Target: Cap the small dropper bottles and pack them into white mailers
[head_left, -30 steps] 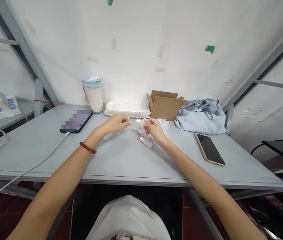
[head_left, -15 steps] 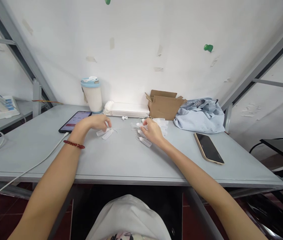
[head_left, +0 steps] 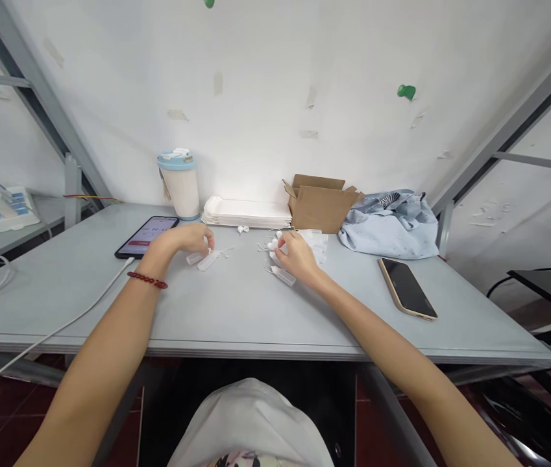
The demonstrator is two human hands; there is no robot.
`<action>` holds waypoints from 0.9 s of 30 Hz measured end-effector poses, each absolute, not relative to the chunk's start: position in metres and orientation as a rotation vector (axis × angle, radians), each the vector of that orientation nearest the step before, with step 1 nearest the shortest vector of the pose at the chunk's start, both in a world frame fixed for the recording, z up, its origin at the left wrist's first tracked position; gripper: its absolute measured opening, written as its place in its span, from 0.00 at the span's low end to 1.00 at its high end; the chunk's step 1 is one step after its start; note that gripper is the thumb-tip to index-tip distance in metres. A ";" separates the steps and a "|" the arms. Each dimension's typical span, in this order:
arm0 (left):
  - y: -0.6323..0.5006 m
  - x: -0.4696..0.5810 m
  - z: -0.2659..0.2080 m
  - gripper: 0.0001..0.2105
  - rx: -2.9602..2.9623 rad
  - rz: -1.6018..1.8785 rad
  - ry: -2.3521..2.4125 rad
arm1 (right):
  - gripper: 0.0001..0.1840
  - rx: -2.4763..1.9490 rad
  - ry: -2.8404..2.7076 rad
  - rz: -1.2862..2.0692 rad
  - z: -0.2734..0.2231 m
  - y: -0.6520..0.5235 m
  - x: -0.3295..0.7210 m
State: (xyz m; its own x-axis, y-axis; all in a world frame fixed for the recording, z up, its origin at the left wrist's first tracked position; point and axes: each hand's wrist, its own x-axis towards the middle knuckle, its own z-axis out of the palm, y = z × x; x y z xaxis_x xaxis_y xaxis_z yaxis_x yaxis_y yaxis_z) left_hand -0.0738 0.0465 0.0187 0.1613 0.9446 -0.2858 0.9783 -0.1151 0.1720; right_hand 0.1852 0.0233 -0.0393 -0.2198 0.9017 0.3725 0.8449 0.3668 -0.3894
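Note:
My left hand, with a red bead bracelet on its wrist, rests on the table with its fingers curled down over small clear plastic sleeves with white strings. Its fingertips are pinched at the string end of these sleeves. Across from it, my right hand has thumb and forefinger together at a pile of similar clear and white pieces. What lies between those fingers is too small to make out. One more clear sleeve lies just below the right hand, its string curling left.
Behind the hands are a stack of white flat packs, two small white pieces, an open cardboard box and a light blue cloth. A lidded cup and a lit phone stand left; a dark phone lies right.
Both hands stay in nearly the same places. The clear sleeve that stuck out left of my right fingertips no longer shows there, and the strings by my left fingers have shifted slightly.

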 end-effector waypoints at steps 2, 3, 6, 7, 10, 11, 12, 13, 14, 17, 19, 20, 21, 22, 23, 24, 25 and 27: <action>0.047 -0.074 0.018 0.17 2.124 -0.155 1.855 | 0.02 -1.496 -2.093 0.139 -0.040 0.024 0.185; 0.047 -0.074 0.018 0.17 2.120 -0.160 1.859 | 0.02 -1.492 -2.094 0.139 -0.040 0.024 0.185; 0.047 -0.074 0.019 0.17 2.108 -0.171 1.879 | 0.01 -1.492 -2.094 0.137 -0.041 0.025 0.185; 0.047 -0.074 0.019 0.17 2.110 -0.163 1.884 | 0.01 -1.493 -2.093 0.137 -0.041 0.025 0.185; 0.046 -0.075 0.020 0.17 2.126 -0.108 1.889 | 0.01 -1.492 -2.088 0.139 -0.041 0.025 0.185; 0.046 -0.075 0.021 0.17 2.130 -0.090 1.885 | 0.01 -1.489 -2.086 0.140 -0.041 0.024 0.185; 0.045 -0.075 0.021 0.17 2.131 -0.076 1.881 | 0.01 -1.485 -2.084 0.140 -0.041 0.024 0.185; 0.045 -0.075 0.022 0.17 2.133 -0.063 1.881 | 0.01 -1.483 -2.083 0.140 -0.041 0.024 0.185; 0.044 -0.075 0.023 0.18 2.134 -0.049 1.881 | 0.01 -1.482 -2.083 0.139 -0.041 0.024 0.185; 0.045 -0.076 0.023 0.17 2.132 -0.018 1.881 | 0.01 -1.486 -2.090 0.133 -0.042 0.024 0.185; 0.047 -0.077 0.021 0.16 2.136 -0.001 1.869 | 0.02 -1.491 -2.096 0.131 -0.042 0.024 0.185; 0.048 -0.078 0.021 0.16 2.140 0.011 1.863 | 0.02 -1.489 -2.099 0.132 -0.042 0.024 0.185; 0.048 -0.078 0.020 0.16 2.146 0.028 1.859 | 0.02 -1.485 -2.100 0.134 -0.042 0.024 0.185; 0.049 -0.078 0.020 0.16 2.153 0.048 1.857 | 0.02 -1.481 -2.099 0.138 -0.042 0.024 0.185; 0.049 -0.079 0.020 0.15 2.157 0.069 1.856 | 0.02 -1.477 -2.097 0.141 -0.042 0.024 0.185; 0.049 -0.079 0.020 0.15 2.159 0.083 1.856 | 0.02 -1.474 -2.094 0.145 -0.043 0.024 0.185; 0.049 -0.078 0.020 0.15 2.160 0.092 1.858 | 0.03 -1.472 -2.092 0.148 -0.043 0.025 0.185; 0.048 -0.078 0.021 0.16 2.162 0.101 1.855 | 0.03 -1.472 -2.090 0.150 -0.043 0.025 0.185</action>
